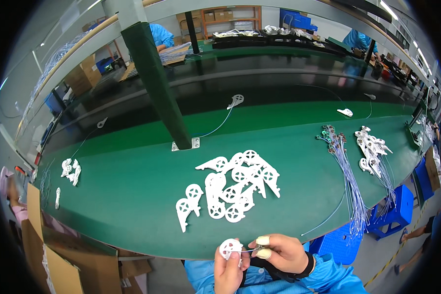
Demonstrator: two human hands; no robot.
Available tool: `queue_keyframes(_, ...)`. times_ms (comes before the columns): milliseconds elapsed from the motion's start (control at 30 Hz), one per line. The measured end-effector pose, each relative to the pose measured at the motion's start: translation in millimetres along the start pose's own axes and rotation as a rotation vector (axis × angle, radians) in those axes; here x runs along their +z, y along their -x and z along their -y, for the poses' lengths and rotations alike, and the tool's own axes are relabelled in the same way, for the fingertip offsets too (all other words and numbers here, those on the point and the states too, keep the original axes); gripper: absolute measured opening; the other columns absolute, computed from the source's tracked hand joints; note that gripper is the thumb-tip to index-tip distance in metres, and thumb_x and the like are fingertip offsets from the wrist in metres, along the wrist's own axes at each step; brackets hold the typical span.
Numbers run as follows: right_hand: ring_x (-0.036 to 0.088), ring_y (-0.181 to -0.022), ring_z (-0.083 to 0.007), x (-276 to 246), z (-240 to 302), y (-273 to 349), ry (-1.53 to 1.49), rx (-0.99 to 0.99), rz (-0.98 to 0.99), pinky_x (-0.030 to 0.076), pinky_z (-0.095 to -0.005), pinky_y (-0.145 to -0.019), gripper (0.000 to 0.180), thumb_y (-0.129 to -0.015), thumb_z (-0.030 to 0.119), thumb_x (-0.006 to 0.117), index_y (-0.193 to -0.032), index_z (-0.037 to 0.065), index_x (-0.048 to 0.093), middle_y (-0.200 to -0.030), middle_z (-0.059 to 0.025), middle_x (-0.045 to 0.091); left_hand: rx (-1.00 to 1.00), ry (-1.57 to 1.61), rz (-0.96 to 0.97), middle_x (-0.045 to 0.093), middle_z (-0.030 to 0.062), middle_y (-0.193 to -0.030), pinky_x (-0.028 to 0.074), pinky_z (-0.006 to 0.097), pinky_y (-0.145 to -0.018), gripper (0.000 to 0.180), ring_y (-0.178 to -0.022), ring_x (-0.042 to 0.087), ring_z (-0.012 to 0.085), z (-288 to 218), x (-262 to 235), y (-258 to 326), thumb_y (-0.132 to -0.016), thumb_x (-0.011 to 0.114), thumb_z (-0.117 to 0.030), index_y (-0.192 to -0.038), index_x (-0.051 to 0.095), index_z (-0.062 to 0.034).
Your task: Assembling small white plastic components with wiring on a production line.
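At the table's near edge, my left hand (229, 275) grips a white plastic part (229, 247) with a round, spoked end. My right hand (285, 253), with pale yellow covers on the thumb and a fingertip, pinches a thin wire (248, 251) that runs to the white part. Something small and dark sits between those fingertips, too covered to make out. Beyond my hands lies a loose pile of similar white parts (234, 212), each with a round spoked end and a tapered arm. A bundle of pale wires (350, 188) with small metal and green ends lies to the right.
White parts with wires attached (371, 144) are heaped at the right. A few white pieces (75, 172) lie far left. A green-wrapped post (159, 88) rises from the table (132, 210). Beyond runs a dark belt (279, 88). Blue stools (394, 213) and cardboard boxes (90, 255) flank the table.
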State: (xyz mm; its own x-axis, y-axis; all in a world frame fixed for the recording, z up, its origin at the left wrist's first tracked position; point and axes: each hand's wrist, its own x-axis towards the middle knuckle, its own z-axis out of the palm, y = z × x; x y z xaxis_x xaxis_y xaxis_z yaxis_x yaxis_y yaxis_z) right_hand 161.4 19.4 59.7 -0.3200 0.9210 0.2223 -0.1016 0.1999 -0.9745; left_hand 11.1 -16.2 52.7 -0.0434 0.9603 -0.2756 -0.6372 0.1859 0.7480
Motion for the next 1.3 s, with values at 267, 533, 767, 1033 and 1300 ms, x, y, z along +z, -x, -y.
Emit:
queue_keyframes(267,0.064,-0.078,-0.0261,4,-6,-4,0.417,-0.283,-0.104,0.051,-0.0308,-0.068,0.026,-0.072,-0.005,0.066,-0.097,-0.002,0.059,-0.095,-0.0126,0.064,-0.088,0.113,0.196,0.051,0.0063,-0.114,0.038,0.024,-0.068,0.052,-0.088,0.048,0.0127,11,5,-7,-0.097,0.034,-0.032,-0.138,0.028,-0.0008)
queue_keyframes(533,0.061,-0.086,-0.0276,2,0,-3,0.481,-0.254,-0.158,0.050,-0.0298,-0.074,0.025,-0.075,-0.008,0.061,-0.099,-0.003,0.057,-0.101,-0.0156,0.061,-0.116,-0.011,0.142,0.047,0.0104,-0.124,0.041,0.031,-0.087,0.045,-0.106,0.048,0.0182,10,17,-19,-0.099,0.031,-0.023,-0.136,0.031,0.0023)
queue_keyframes(767,0.060,-0.094,-0.0200,-6,0,8,-0.220,0.112,-0.118,0.051,-0.0312,-0.078,0.034,-0.085,-0.002,0.059,-0.118,-0.005,0.052,-0.106,-0.0147,0.058,-0.134,-0.044,0.155,0.053,0.0100,-0.112,0.044,0.029,-0.085,0.042,-0.099,0.052,0.0165,15,16,-32,-0.099,0.031,-0.028,-0.128,0.042,0.0021)
queue_keyframes(1033,0.061,-0.068,-0.0149,2,-9,9,-0.072,0.000,-0.385,0.050,-0.0254,-0.061,0.019,-0.080,-0.002,0.063,-0.098,-0.005,0.057,-0.094,-0.0133,0.061,-0.115,-0.057,0.200,0.049,0.0108,-0.121,0.042,0.027,-0.086,0.045,-0.106,0.050,0.0175,17,26,-21,-0.100,0.028,-0.027,-0.135,0.034,0.0019)
queue_keyframes(1300,0.061,-0.077,-0.0222,3,7,-1,0.440,-0.165,-0.297,0.050,-0.0281,-0.065,0.027,-0.075,-0.004,0.066,-0.101,-0.002,0.058,-0.094,-0.0133,0.061,-0.069,-0.085,0.273,0.038,0.0123,-0.136,0.031,0.030,-0.102,0.046,-0.122,0.039,0.0194,22,22,-22,-0.100,0.029,-0.021,-0.139,0.026,0.0032)
